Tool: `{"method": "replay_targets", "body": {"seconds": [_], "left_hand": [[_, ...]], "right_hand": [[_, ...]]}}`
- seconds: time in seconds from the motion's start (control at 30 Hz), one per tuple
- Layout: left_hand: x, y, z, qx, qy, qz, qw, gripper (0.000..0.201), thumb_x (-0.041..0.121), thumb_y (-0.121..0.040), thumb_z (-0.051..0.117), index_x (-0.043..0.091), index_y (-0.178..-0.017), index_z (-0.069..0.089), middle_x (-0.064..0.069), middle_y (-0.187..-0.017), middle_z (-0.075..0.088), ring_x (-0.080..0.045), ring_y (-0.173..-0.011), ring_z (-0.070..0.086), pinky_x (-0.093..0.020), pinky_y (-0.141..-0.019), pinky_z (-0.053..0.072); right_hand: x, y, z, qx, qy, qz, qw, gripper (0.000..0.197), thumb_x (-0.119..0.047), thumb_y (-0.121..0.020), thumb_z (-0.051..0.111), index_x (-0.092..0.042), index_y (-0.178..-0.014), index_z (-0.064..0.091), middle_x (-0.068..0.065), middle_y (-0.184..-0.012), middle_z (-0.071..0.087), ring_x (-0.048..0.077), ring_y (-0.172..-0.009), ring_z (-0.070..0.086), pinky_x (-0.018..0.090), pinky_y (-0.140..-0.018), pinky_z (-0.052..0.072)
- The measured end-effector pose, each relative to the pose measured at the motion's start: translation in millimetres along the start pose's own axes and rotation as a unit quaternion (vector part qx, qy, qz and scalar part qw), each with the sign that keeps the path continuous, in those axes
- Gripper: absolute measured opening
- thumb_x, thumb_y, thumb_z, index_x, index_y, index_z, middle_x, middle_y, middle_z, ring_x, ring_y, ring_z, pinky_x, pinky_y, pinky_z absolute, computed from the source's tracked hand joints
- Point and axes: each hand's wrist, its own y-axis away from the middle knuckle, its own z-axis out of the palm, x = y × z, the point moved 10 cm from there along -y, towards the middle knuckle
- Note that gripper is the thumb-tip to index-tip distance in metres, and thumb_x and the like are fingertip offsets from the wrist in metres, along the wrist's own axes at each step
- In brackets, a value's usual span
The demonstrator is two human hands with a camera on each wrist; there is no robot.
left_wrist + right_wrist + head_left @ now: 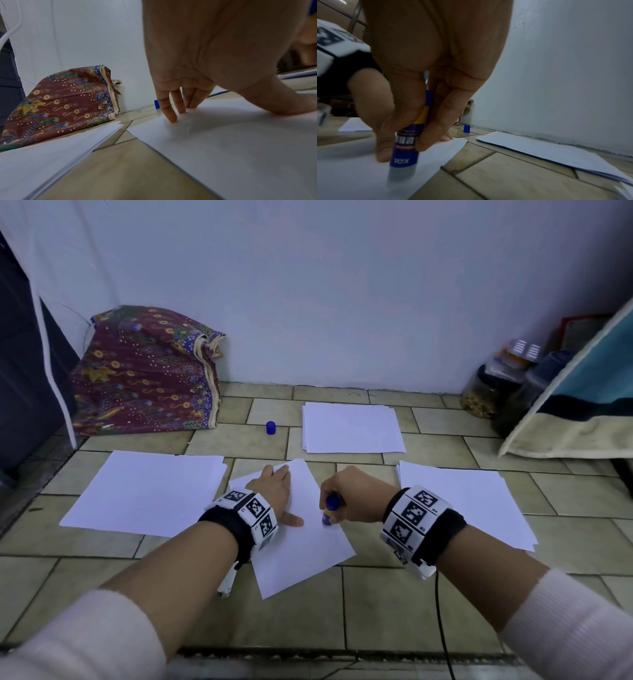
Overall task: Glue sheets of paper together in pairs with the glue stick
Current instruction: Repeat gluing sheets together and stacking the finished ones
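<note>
1. Right hand point(352, 494) sits just right of centre in the head view, fingers and thumb wrapped round the glue stick point(406, 147), which stands nearly upright with its white tip pressed onto the sheet point(305, 542).
2. Writing on the tube: blue and yellow label. In the right wrist view there's white lettering near the tip, upside down, maybe "XION" or similar, but I can't read it for sure. The small print bands above it are too blurry.
3. Left hand point(274, 491) lies spread flat on that same sheet, fingers straight with the fingertips point(172, 117) pushing down near its far left corner, thumb stuck out toward the stick.
4. The sheet is rotated on the tiled floor point(411, 604), its far corner pointing to the top of the frame and its near corner toward the lower centre.
5. Three paper stacks around it: left stack point(147, 491) just beside the sheet's left edge with a thin strip of tile between, right stack point(466, 505) at the right, far stack point(352, 428) upper centre near the wall point(342, 285).
6. Blue cap point(271, 427) stands alone on the tile left of the far stack.
7. Both wristbands point(414, 515) carry black and white square code markers, no readable words.
8. Open tile runs along the whole bottom of the frame. Patterned cloth bundle point(147, 371) fills the upper left corner, jars point(493, 385) the upper right.
</note>
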Motion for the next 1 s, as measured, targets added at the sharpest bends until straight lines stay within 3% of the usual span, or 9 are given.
{"method": "replay_targets", "body": {"seconds": [0.13,0.23,0.33,0.4,0.47,0.53,0.67,0.8,1.0], "left_hand": [[-1,-1,1,0.002,0.001,-0.003,1.000,0.110,0.066,-0.077,0.062,0.004,-0.151,0.008,0.000,-0.159,0.009,-0.022,-0.140,0.018,-0.039,-0.103,0.040],[0,0,-1,0.026,0.019,0.008,0.999,0.108,0.062,-0.074,0.068,0.008,-0.150,0.013,-0.005,-0.158,0.004,-0.025,-0.137,0.024,-0.041,-0.101,0.042],[11,3,-5,0.040,0.026,0.056,0.997,0.087,0.056,-0.077,0.068,0.025,-0.145,0.024,-0.006,-0.156,0.000,-0.030,-0.130,0.032,-0.043,-0.092,0.048],[14,4,-1,0.002,-0.005,0.071,0.997,0.067,0.049,-0.089,0.057,0.030,-0.145,0.026,-0.005,-0.155,0.012,-0.030,-0.133,0.028,-0.044,-0.098,0.044],[12,5,1,-0.031,-0.039,0.079,0.996,0.062,0.044,-0.095,0.050,0.031,-0.148,0.022,-0.006,-0.152,0.023,-0.028,-0.135,0.027,-0.045,-0.103,0.040],[11,9,1,-0.044,-0.073,0.092,0.992,0.067,0.044,-0.093,0.054,0.029,-0.149,0.020,-0.006,-0.149,0.026,-0.027,-0.134,0.031,-0.042,-0.098,0.043],[13,20,-10,0.012,-0.089,0.090,0.992,0.068,0.047,-0.088,0.060,0.011,-0.139,0.033,-0.005,-0.140,0.030,-0.022,-0.122,0.042,-0.035,-0.083,0.050],[41,31,-7,0.037,-0.033,0.189,0.981,0.050,0.032,-0.095,0.052,0.021,-0.140,0.033,0.001,-0.151,0.020,-0.020,-0.131,0.033,-0.039,-0.092,0.048],[52,36,-5,0.052,-0.074,0.163,0.982,0.071,0.059,-0.088,0.050,0.009,-0.135,0.037,-0.005,-0.139,0.033,-0.022,-0.121,0.038,-0.038,-0.087,0.045]], "right_hand": [[-1,18,8,-0.021,0.003,-0.010,1.000,0.023,-0.017,-0.080,0.074,-0.011,-0.102,0.068,0.004,-0.101,0.067,0.011,-0.082,0.052,0.020,-0.076,0.044],[-1,28,12,-0.036,0.016,-0.019,0.999,0.025,-0.016,-0.080,0.074,-0.011,-0.104,0.068,0.005,-0.102,0.067,0.015,-0.089,0.057,0.019,-0.075,0.043],[0,36,16,-0.058,0.023,-0.026,0.998,0.026,-0.015,-0.079,0.075,-0.011,-0.104,0.068,0.004,-0.102,0.067,0.015,-0.089,0.058,0.021,-0.077,0.046],[3,37,13,-0.060,0.025,-0.027,0.998,0.026,-0.017,-0.078,0.076,-0.012,-0.103,0.069,0.002,-0.098,0.065,0.011,-0.082,0.053,0.022,-0.077,0.047],[13,37,-1,-0.029,0.002,-0.006,1.000,0.026,-0.019,-0.076,0.077,-0.011,-0.100,0.069,-0.001,-0.090,0.062,0.011,-0.079,0.052,0.024,-0.075,0.048],[29,35,-20,0.027,-0.030,0.028,0.999,0.026,-0.021,-0.076,0.077,-0.010,-0.098,0.068,-0.002,-0.086,0.061,0.012,-0.079,0.054,0.026,-0.074,0.049],[57,31,-45,0.121,-0.067,0.080,0.987,0.024,-0.022,-0.078,0.076,-0.009,-0.096,0.067,0.000,-0.084,0.061,0.013,-0.074,0.053,0.018,-0.064,0.044],[69,25,-47,0.146,-0.088,0.103,0.980,0.027,-0.024,-0.077,0.076,-0.008,-0.097,0.067,0.004,-0.089,0.064,0.017,-0.080,0.057,0.024,-0.069,0.047],[79,16,-45,0.173,-0.101,0.133,0.971,0.024,-0.023,-0.079,0.073,-0.007,-0.096,0.065,0.004,-0.088,0.061,0.020,-0.084,0.056,0.025,-0.071,0.044]]}}
